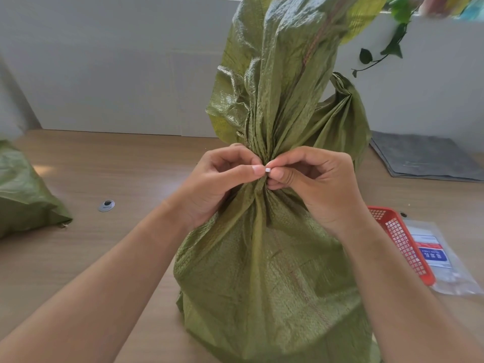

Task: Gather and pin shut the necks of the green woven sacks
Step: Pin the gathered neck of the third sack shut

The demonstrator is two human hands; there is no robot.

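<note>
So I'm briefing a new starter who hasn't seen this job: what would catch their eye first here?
The tall green woven sack standing in the centre, its neck gathered where the left hand and right hand pinch it, with a small white piece showing between their fingertips. Next, the red basket at the right and a second green sack at the left edge.

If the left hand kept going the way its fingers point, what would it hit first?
The left hand points rightward at the sack's gathered neck, which it grips, so it would press into that bunched fabric first; the right hand sits just beyond, seemingly.
</note>
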